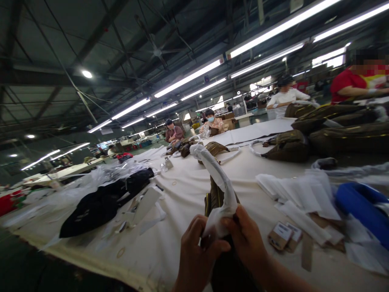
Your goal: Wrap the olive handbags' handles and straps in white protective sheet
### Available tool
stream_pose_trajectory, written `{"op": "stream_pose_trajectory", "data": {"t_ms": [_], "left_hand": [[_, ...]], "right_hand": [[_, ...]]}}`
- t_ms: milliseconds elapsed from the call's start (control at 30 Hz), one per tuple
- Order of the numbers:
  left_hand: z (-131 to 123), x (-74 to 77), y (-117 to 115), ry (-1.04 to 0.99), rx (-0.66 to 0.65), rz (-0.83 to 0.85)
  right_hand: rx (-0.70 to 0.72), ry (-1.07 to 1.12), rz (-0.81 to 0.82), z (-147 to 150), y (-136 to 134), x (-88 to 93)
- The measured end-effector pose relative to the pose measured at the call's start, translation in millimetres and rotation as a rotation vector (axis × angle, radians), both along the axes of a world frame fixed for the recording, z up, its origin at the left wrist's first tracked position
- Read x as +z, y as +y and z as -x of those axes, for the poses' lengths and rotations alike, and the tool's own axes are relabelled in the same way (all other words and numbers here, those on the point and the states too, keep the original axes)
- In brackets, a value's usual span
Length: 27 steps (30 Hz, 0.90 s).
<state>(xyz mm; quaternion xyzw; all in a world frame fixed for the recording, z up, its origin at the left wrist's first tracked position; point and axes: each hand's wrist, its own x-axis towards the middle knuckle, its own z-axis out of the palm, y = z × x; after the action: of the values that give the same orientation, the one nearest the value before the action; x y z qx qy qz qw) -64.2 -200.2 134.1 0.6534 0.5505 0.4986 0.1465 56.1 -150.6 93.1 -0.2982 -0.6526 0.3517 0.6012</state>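
At the far left of the long white-covered table [182, 194] lie clear plastic bags [100, 174] in a loose heap; just right of them a black bag [103, 205] lies flat, with white paper slips [146, 205] touching its right end.

At the lower centre, the left hand [197, 253] is closed in a narrow pinch, thumb and fingers gripping the lower end of a white paper wrap [217, 182]; the right hand [247, 239] meets it from the other side, its fingers likewise pinched on the same wrap, the two hands touching across it. The wrap sheathes the arched handle of an olive-brown handbag [217, 198]; the bag stands upright at the near edge of the table, between and behind the hands, its lower body hidden by them; the handle curves up and away to the left.

Further back along the centre, several seated persons work at the same table, with more brown bags [212, 148] before them.

Right of the hands, small cardboard tags [282, 235] lie near the wrist; beyond them a spread of white paper sheets [298, 194]; a blue object [361, 211] lies at the right edge, its nature unclear. At the upper right, a row of olive handbags [334, 134] lies on the table; two more persons, one in white and one in red, work behind it.
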Motion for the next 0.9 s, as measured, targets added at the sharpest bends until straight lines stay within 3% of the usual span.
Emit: {"op": "stream_pose_trajectory", "data": {"t_ms": [167, 367, 533, 800, 900], "left_hand": [[0, 4.5, 2, 0.005, 0.109, 0.018], [5, 6.5, 1, -0.064, -0.026, 0.083], [-4, -1.6, -4, 0.013, 0.004, -0.145], [-9, -23.9, -5, 0.205, 0.118, -0.408], [-9, -32.1, -4, 0.361, 0.199, -0.582]], "right_hand": [[0.015, 0.007, 0.023, 1, -4, 1.0], [0.216, -0.037, 0.166, -13, -7, 20.2], [0.224, -0.088, 0.155, -23, -7, 32.9], [0.212, -0.019, 0.333, -18, -3, 31.0], [0.168, 0.015, 0.363, -15, -5, 29.3]]}}
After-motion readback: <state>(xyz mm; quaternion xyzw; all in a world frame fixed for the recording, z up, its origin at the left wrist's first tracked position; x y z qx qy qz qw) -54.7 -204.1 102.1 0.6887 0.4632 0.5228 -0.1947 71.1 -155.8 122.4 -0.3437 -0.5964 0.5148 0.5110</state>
